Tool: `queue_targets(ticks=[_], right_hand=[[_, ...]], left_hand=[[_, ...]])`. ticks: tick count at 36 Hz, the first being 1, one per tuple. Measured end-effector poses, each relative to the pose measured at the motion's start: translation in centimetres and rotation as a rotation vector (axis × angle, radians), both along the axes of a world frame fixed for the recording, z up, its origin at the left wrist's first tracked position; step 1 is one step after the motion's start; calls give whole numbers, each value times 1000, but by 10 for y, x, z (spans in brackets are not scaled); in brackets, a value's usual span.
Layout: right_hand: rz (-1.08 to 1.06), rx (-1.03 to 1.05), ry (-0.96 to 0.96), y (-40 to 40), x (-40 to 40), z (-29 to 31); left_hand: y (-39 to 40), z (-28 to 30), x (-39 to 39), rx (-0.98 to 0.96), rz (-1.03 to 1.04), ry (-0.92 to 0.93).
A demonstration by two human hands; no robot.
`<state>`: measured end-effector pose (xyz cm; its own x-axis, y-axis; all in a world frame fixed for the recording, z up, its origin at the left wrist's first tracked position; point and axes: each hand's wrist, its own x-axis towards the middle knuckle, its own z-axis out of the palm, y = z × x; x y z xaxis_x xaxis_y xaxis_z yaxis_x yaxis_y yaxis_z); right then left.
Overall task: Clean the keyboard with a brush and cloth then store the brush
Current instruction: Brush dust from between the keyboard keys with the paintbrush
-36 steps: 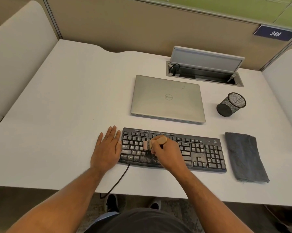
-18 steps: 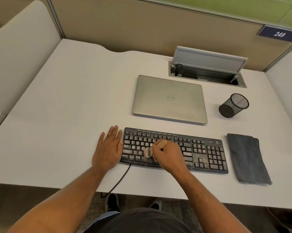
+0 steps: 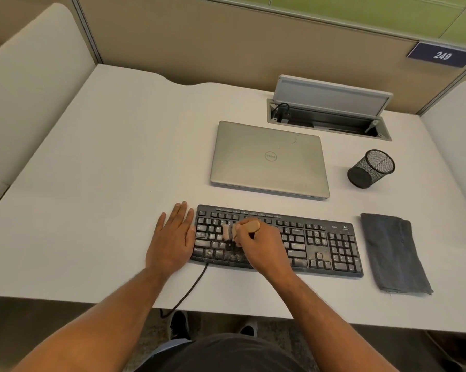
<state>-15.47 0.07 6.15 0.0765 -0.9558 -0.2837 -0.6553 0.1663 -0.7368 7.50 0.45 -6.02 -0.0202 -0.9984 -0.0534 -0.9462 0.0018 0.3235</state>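
While the left hand point(image 3: 172, 238) lies flat with fingers straight on the desk point(image 3: 97, 167), its inner edge against the keyboard's point(image 3: 317, 245) left end to steady it, the right hand point(image 3: 258, 245) is curled round the brush point(image 3: 242, 229), wooden handle pointing away and pale bristles on the left-centre keys. Against the view half a second ago, the bristles have moved up from the lower rows to the middle rows; the left hand has not shifted. Grey dust shows along the bottom row and front lip, and more around the arrow keys, so in my judgement brushing is partway and the right half is not yet treated. A cable point(image 3: 191, 288) runs off the front edge. Just right of the keyboard, apart from it, the folded cloth point(image 3: 393, 253) lies untouched; wiping has not begun. Further back sit a closed laptop point(image 3: 269, 159) and a mesh cup point(image 3: 370, 169), likely the brush's store. Beyond is an open cable hatch point(image 3: 331, 114).
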Motion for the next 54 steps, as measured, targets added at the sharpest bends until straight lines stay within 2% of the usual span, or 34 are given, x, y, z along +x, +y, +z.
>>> queue_targets(ticks=[7, 12, 17, 34, 39, 46, 54], right_hand=[[71, 57, 54, 1, 3, 0], [29, -16, 8, 0, 4, 3], [96, 33, 82, 1, 6, 1], [83, -24, 58, -1, 9, 5], [223, 0, 198, -1, 12, 8], [191, -80, 135, -7, 24, 10], [302, 4, 201, -11, 28, 6]], left_hand=[[0, 0, 0, 2, 3, -5], [0, 2, 0, 6, 2, -4], [1, 3, -1, -1, 4, 3], [0, 1, 0, -9, 2, 8], [1, 2, -1, -12, 1, 9], [0, 1, -1, -10, 1, 0], [2, 1, -1, -29, 1, 17]])
